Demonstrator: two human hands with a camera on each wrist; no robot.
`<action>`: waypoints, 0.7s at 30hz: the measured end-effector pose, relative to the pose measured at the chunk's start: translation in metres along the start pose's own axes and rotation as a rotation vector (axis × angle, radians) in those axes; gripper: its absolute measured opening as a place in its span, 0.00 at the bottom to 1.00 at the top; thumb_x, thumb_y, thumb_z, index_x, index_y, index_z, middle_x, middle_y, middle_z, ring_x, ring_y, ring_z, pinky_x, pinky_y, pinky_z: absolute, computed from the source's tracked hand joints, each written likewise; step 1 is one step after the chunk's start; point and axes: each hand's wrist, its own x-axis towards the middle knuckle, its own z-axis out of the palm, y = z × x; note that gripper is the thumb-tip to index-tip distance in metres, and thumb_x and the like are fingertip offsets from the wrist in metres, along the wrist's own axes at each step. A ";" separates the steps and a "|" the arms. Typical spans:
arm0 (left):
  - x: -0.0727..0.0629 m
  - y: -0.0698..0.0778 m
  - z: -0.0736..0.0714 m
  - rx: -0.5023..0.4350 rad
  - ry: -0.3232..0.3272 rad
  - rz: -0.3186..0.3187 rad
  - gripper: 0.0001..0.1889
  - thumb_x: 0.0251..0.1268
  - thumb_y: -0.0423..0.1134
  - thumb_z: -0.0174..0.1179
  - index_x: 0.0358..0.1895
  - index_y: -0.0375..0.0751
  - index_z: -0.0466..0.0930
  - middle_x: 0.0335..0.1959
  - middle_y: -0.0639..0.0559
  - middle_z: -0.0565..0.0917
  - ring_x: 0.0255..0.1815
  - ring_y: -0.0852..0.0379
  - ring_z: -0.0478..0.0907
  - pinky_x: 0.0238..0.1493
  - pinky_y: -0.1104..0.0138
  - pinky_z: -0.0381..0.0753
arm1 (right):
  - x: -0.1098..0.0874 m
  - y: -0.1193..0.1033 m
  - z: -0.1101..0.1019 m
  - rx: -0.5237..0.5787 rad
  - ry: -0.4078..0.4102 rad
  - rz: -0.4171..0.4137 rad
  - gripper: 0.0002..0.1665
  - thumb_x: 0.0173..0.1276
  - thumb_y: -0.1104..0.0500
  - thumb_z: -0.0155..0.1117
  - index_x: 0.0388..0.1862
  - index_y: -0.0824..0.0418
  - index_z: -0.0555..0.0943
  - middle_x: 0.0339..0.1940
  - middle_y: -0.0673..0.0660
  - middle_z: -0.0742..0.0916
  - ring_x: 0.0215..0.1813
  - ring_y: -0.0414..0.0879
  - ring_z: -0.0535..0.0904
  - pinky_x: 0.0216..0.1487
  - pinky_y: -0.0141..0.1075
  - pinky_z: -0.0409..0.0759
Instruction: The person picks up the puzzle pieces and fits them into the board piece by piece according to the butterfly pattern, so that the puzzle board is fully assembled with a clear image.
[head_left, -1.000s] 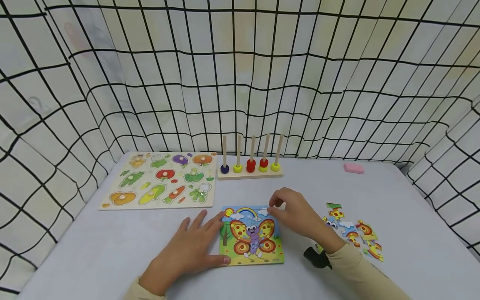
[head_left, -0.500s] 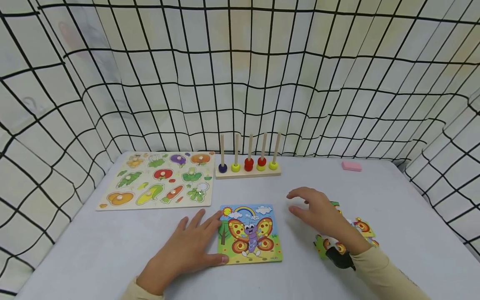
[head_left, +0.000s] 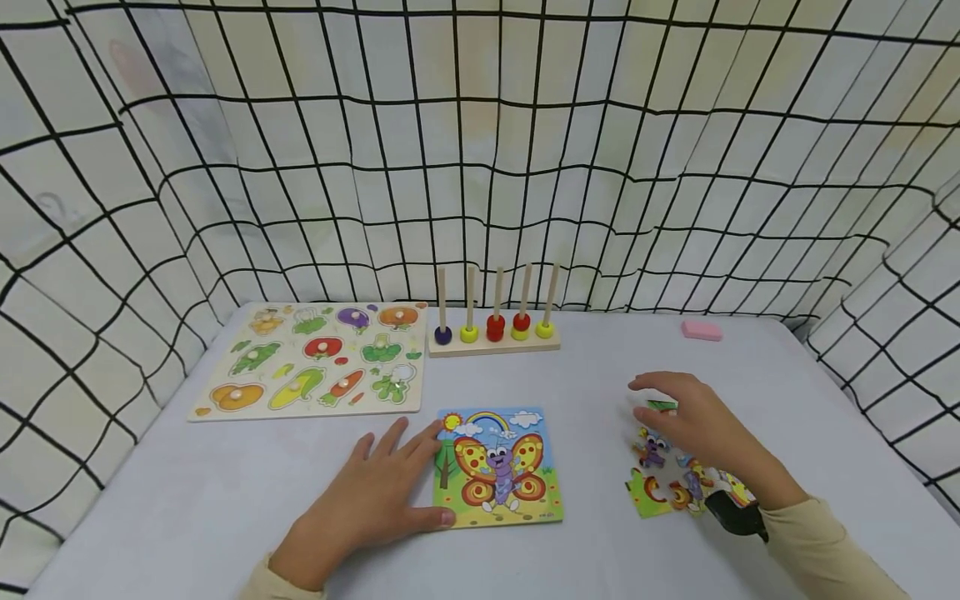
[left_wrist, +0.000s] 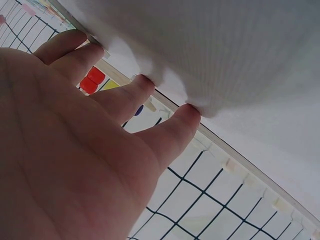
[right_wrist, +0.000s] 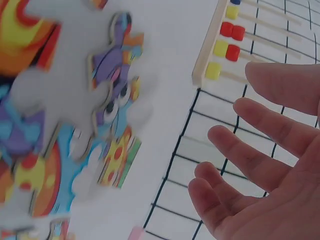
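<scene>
A square butterfly puzzle board (head_left: 500, 471) lies flat in the middle of the table in the head view. My left hand (head_left: 375, 498), fingers spread, rests at its left edge with the thumb on the lower left corner. Over at the right, my right hand (head_left: 701, 421) hovers above a group of loose jigsaw pieces (head_left: 648, 493) and covers some of them. Its fingers are apart and hold nothing. The right wrist view shows the pieces from close up, among them a purple piece with eyes (right_wrist: 117, 102) and a blue-and-orange piece (right_wrist: 60, 170).
Behind the board stands a wooden peg counter (head_left: 495, 344) with coloured beads. A vegetable peg board (head_left: 315, 362) lies at the back left. A pink block (head_left: 701, 331) sits at the back right. Black netting (head_left: 480, 167) rises round the table.
My right hand has left the butterfly board's upper right corner and moved right, over the loose pieces. The left hand stays at the board's left edge.
</scene>
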 end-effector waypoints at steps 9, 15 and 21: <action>-0.002 0.000 -0.001 0.003 -0.008 -0.022 0.54 0.57 0.72 0.72 0.81 0.44 0.68 0.86 0.52 0.62 0.86 0.34 0.50 0.77 0.28 0.49 | -0.014 0.018 -0.012 -0.020 -0.006 0.000 0.25 0.75 0.58 0.73 0.67 0.65 0.83 0.71 0.68 0.82 0.74 0.70 0.71 0.69 0.72 0.70; -0.002 0.001 -0.001 0.001 -0.003 -0.018 0.55 0.57 0.72 0.73 0.82 0.45 0.67 0.85 0.52 0.62 0.86 0.34 0.51 0.77 0.28 0.49 | -0.021 0.027 -0.016 -0.046 -0.002 -0.006 0.23 0.70 0.62 0.77 0.62 0.65 0.85 0.69 0.70 0.82 0.72 0.72 0.72 0.68 0.73 0.69; -0.001 0.001 0.000 0.007 0.001 -0.009 0.54 0.57 0.73 0.72 0.81 0.45 0.68 0.86 0.53 0.62 0.86 0.34 0.50 0.77 0.27 0.49 | -0.028 0.037 -0.017 -0.095 -0.027 0.008 0.20 0.67 0.63 0.79 0.57 0.62 0.88 0.69 0.71 0.81 0.72 0.74 0.71 0.68 0.74 0.68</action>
